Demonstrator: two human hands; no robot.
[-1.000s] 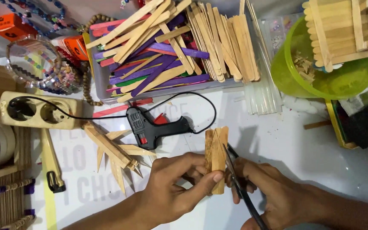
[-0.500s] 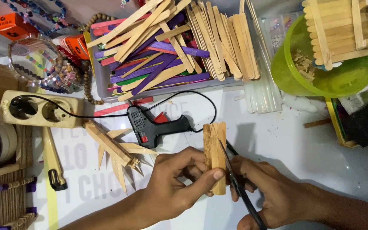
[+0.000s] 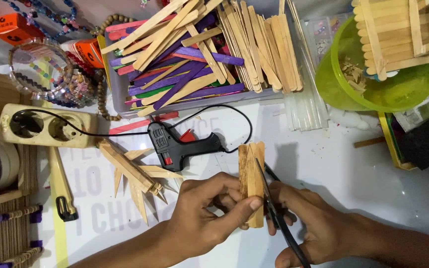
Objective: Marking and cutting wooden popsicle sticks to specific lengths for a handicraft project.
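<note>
Wood, pale and glued: a small stick bundle (image 3: 251, 183) is pinched in the left hand (image 3: 202, 218), thumb pressed on its lower front, fingers curled behind. Its long axis runs upright in the view, top end pointing away from the person toward the glue gun; the bottom end is partly hidden by the thumb. Black scissors (image 3: 278, 216) are gripped in the right hand (image 3: 314, 228), fingers closed round handles that are hidden and cut off at the bottom edge; the blades lie against the bundle's right edge, how far apart cannot be told. Both are held over the white table (image 3: 333, 168), near the bottom centre.

Just beyond, a black glue gun (image 3: 177, 146) lies on its side, nozzle toward the right, its cord run to a cream socket strip (image 3: 45, 128). A spiky stick shape (image 3: 135, 173) lies left of the hands. Faint grey lettering is printed on the table, partly covered.

Farther off, a grey tray (image 3: 117, 97) of plain and coloured craft sticks, clear glue rods (image 3: 306, 106), and a green bowl (image 3: 373, 94) under a stick-built piece (image 3: 398, 34) cut off at the top right. Two small orange boxes (image 3: 13, 27) sit at the top left, beside beads (image 3: 65, 89).
</note>
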